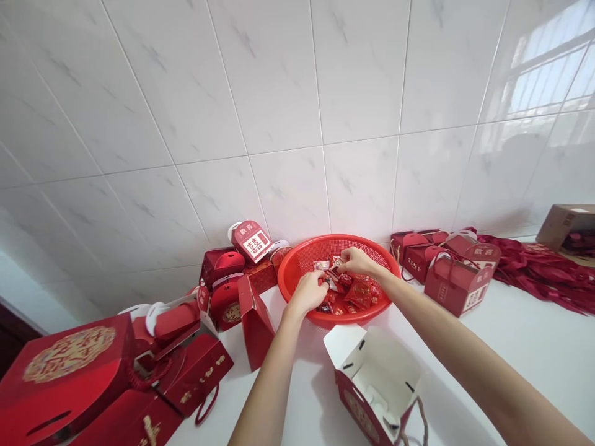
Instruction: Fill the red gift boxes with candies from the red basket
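Observation:
Both of my hands reach into a red plastic basket [297, 263] that holds several red-wrapped sweets [362, 292]. My left hand [308, 291] is at the basket's left side, its fingers closed around something I cannot make out. At the back of the sweets, my right hand [357, 261] has its fingertips pinched together on a small item too hidden to name. In front of the basket stands an open red gift box [388, 371], its white inside facing up and a cord handle hanging at its right.
Red gift boxes [81, 365] crowd the left side, and more boxes [458, 282] stand at the right. Dark red ribbons [543, 275] lie beyond them, beside a cardboard box [564, 226]. A tiled wall [288, 93] rises behind.

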The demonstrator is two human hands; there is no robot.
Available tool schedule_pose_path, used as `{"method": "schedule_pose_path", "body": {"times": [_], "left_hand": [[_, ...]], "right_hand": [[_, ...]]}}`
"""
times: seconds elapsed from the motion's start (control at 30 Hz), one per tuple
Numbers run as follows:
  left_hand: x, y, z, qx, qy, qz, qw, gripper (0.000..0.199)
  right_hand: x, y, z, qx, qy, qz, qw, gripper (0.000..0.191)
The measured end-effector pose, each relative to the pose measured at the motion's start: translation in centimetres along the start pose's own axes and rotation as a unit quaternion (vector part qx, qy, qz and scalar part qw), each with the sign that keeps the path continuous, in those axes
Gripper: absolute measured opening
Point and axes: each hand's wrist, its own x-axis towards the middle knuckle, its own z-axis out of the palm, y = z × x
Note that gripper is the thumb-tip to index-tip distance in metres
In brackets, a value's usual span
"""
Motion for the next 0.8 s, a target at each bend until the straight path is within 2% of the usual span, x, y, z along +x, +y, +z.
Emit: {"method": "schedule_pose_path", "body": {"times": [0.17,0.27,0.37,0.43,0.5,0.57,0.63,0.7,0.73,0.8], "left_hand": [[-0.3,0.1,-0.1,-0.005,-0.026,0.005,1.0,0.032],[-0.4,0.2,0.0,0.014,-0.042,0.0,0.999,0.031],[-0.3,0.0,0.2,0.037,-0.052,-0.003,0.998,0.032],[-0.2,-0.2,0.3,0.033,-0.047,-0.002,0.998,0.034],[0.0,-0.5,0.4,0.017,-0.035,0.0,0.999,0.038],[0.2,-0.8,0.5,0.005,-0.025,0.002,1.0,0.041],[0.3,-1.0,0.6,-0.005,-0.018,-0.001,1.0,0.044],[0.4,-1.1,0.6,-0.018,-0.017,-0.011,1.0,0.046],[0.5,-1.1,0.6,-0.024,-0.02,-0.015,0.999,0.047],[0.6,-1.1,0.6,-0.035,-0.029,-0.018,0.999,0.047]], "right_hand": [[-0.2,-0.3,0.1,-0.045,0.084,0.077,0.993,0.012],[-0.4,-0.2,0.2,-0.076,0.079,0.107,0.988,0.007],[-0.5,-0.2,0.4,-0.131,0.086,0.082,0.984,0.011],[-0.5,-0.4,0.6,-0.166,0.088,0.03,0.982,0.016],[-0.6,-0.7,0.8,-0.183,0.031,-0.037,0.982,0.021],[-0.7,-1.1,1.2,-0.195,-0.067,-0.091,0.974,0.029],[-0.9,-1.5,1.5,-0.224,-0.144,-0.111,0.957,0.049],[-1.0,-1.8,1.7,-0.262,-0.179,-0.11,0.942,0.064],[-1.1,-1.9,1.8,-0.277,-0.185,-0.11,0.937,0.064],[-1.1,-2.0,1.9,-0.294,-0.188,-0.112,0.93,0.051]]}}
